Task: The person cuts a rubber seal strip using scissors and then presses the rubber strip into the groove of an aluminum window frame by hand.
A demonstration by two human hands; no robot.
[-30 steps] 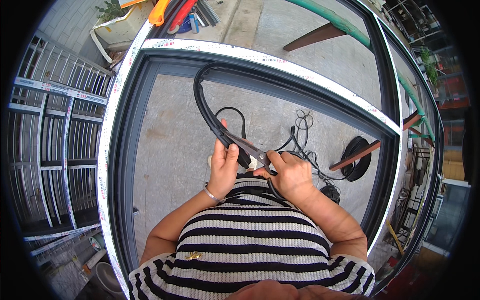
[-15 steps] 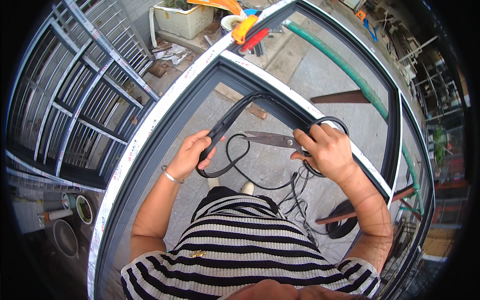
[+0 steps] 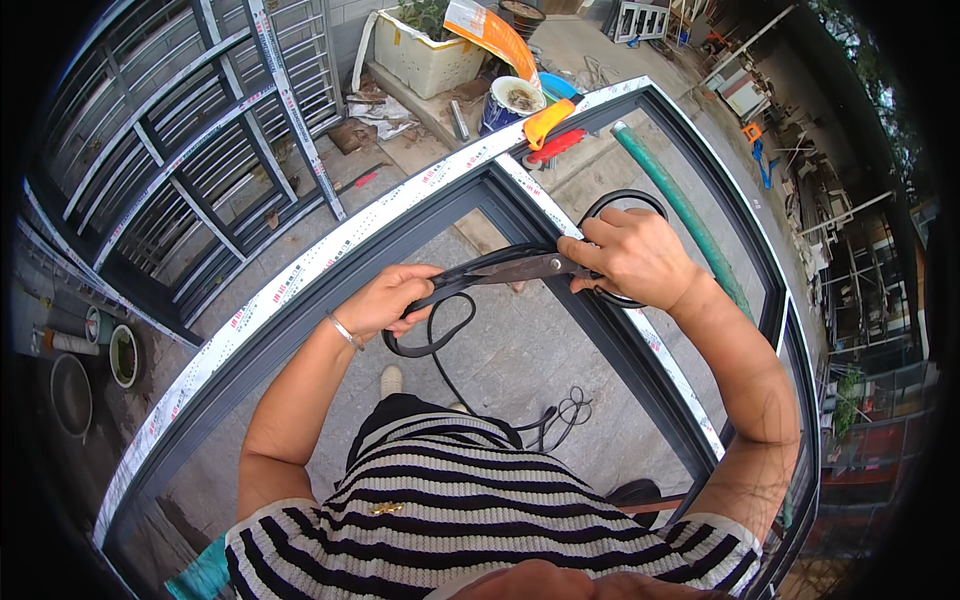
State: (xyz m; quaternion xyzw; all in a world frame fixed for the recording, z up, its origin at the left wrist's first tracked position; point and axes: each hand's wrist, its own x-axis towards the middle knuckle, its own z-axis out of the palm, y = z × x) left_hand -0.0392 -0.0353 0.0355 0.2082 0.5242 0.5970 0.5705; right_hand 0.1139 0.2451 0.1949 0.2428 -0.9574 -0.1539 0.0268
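My left hand (image 3: 385,300) is closed around a black rubber strip (image 3: 512,252), which runs toward my right hand and also hangs in a loop below my fingers. In my right hand (image 3: 640,258) is a pair of scissors (image 3: 530,268) with dark blades and large black loop handles. The blades point left and lie along the strip, close to my left fingers. Whether the strip is between the blades I cannot tell. Both hands are above the opening of a dark grey window frame (image 3: 330,262) faced with white printed film.
An orange-yellow tool (image 3: 548,122) and a red one (image 3: 558,146) rest on the frame's far edge. Behind are a bucket (image 3: 512,102) and a white planter (image 3: 425,55). Barred frames (image 3: 215,130) stand left, a green pole (image 3: 680,205) right. Black cord (image 3: 555,415) lies on the ground.
The scissors' blades have come up against the strip near my left hand. The strip, earlier arched high, is now pulled lower and straighter. My view has shifted over the frame.
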